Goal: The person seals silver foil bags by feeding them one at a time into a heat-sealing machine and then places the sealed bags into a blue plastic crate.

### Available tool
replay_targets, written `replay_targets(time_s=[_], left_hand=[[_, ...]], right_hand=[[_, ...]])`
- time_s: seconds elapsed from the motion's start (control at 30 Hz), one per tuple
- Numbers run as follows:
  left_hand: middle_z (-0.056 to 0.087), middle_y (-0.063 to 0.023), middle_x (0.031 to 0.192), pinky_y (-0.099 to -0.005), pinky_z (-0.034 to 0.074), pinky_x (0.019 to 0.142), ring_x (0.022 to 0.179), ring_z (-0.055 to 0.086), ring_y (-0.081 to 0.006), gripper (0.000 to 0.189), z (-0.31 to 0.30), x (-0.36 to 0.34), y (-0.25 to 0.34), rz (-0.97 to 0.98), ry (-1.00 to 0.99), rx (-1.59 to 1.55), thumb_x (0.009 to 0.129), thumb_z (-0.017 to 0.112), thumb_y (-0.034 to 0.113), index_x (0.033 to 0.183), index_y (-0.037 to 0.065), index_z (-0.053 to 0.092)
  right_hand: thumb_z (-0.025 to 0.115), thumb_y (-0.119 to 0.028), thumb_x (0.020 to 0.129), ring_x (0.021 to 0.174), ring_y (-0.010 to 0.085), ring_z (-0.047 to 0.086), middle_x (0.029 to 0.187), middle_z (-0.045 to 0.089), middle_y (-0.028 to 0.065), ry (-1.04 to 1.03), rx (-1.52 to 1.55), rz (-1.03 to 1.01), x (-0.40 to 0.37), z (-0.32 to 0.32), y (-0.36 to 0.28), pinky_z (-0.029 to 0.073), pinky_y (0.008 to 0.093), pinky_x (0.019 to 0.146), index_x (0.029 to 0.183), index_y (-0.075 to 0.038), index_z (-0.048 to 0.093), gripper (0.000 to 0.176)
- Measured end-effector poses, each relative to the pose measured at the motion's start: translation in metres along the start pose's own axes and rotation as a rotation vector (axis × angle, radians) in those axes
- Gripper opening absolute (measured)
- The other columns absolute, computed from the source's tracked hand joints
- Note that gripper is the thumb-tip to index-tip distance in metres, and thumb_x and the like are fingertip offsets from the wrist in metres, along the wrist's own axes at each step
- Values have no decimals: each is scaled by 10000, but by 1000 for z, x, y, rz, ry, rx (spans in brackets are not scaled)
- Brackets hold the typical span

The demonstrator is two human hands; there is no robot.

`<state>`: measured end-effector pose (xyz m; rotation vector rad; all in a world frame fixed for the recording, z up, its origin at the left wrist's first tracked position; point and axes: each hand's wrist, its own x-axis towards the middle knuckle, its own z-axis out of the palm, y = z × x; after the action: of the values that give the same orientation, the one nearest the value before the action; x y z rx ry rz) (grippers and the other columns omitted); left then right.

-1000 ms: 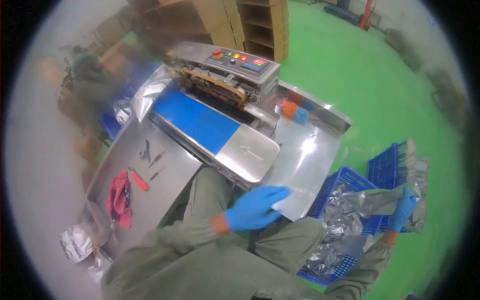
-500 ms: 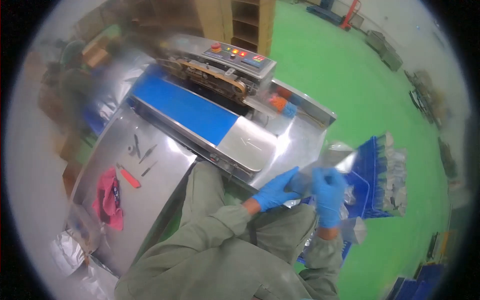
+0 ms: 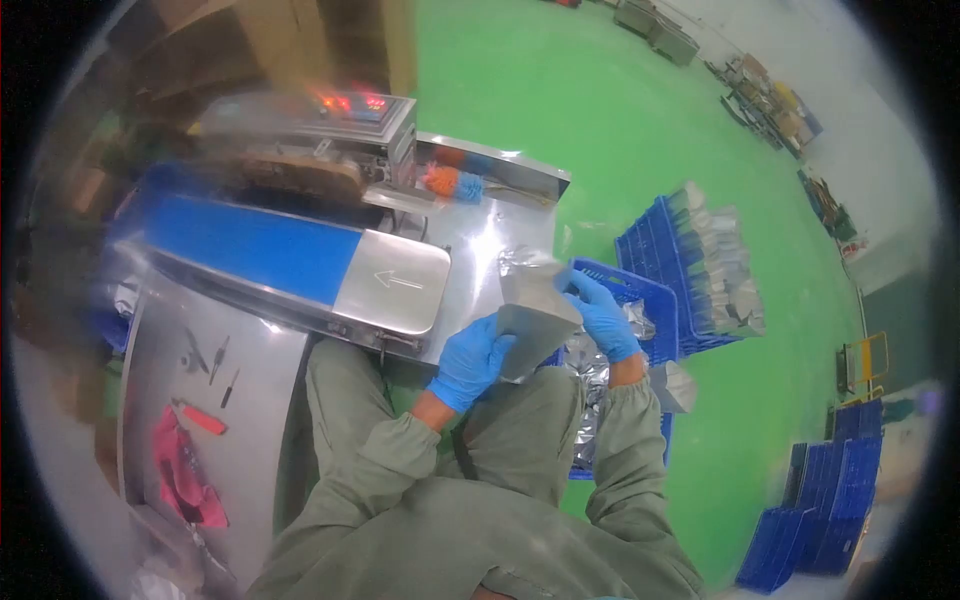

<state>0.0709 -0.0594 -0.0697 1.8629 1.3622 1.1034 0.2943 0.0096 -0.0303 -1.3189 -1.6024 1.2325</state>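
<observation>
Both hands wear blue gloves. A silver foil bag is held between them above my lap, its crinkled top pointing away from me. My left hand grips its lower left side, thumb on the front face. On the bag's right edge are the closed fingers of my right hand. Just beyond the right hand, a blue basket holds more foil bags. A metal plate with an arrow lies left of the held bag, at the end of a blue conveyor belt.
A machine with lit red buttons stands behind the belt. Tools, a red-handled knife and a pink cloth lie on the left steel table. Another blue basket with foil bags stands right, stacked blue crates lower right.
The view has swung right, so the machine and table appear further left. The foil bag, blurred before, is now upright and plainly seen between both hands.
</observation>
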Motion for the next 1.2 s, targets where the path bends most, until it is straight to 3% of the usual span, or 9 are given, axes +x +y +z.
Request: replay_targets(time_s=[0.13,0.23,0.4,0.5,0.67,0.73,0.8,0.93,1.2], left_hand=[[622,-178,1017,-389,496,763,902,602,-350,308,-15,-18,-2,97,48,32,838,558,138,1128,36,576],[631,-183,967,-368,502,723,845,624,-328,274,-52,-20,17,112,193,-50,843,540,114,1097,22,589],[488,-108,607,-310,385,540,599,407,-125,259,-114,33,31,-132,522,-410,930,490,184,819,-33,576],[518,-132,609,-321,405,556,593,453,-139,286,-145,85,20,-65,559,-436,921,480,196,805,-42,586],[603,-247,725,-387,439,635,659,594,-272,338,-142,120,-122,-303,301,-290,841,469,249,794,-51,618],[603,-260,748,-399,441,647,685,599,-310,346,-143,119,-137,-317,301,-257,834,467,259,791,-50,616],[603,-276,791,-430,444,679,755,602,-387,355,-147,117,-140,-379,265,-239,831,452,273,792,-40,615],[606,-276,807,-436,447,696,786,598,-404,356,-146,131,-188,-229,221,-125,831,448,281,811,-33,614],[628,-167,713,-396,444,669,683,586,-260,347,-185,144,-201,-476,288,-319,813,526,292,811,-37,635]], right_hand=[[614,-44,782,757,79,533,819,619,-14,130,-138,-76,-6,-5,7,436,230,676,945,11,660,178],[582,-12,788,785,77,529,861,615,-4,323,-19,-129,-38,3,-31,431,226,700,949,31,645,178],[509,1,840,733,74,472,827,560,-12,657,84,-365,-47,50,-106,397,233,648,845,19,603,96],[511,-20,856,669,66,410,732,479,-19,690,-95,-456,-8,73,-123,360,247,592,725,-14,521,132],[540,-53,860,631,71,369,674,383,-17,655,-203,-474,58,120,-60,345,253,556,667,-46,414,231],[560,-62,853,619,69,358,657,360,-19,577,148,-263,66,137,-48,339,249,536,662,-49,399,250],[557,-85,855,616,92,405,663,412,10,578,73,-262,70,139,-41,376,271,549,697,-28,443,203],[576,-85,852,588,66,378,636,392,-19,589,11,-269,86,149,-37,369,238,540,651,-42,418,259],[543,-123,855,652,121,472,674,502,52,522,-19,-191,114,180,-38,411,287,610,735,3,527,175]])
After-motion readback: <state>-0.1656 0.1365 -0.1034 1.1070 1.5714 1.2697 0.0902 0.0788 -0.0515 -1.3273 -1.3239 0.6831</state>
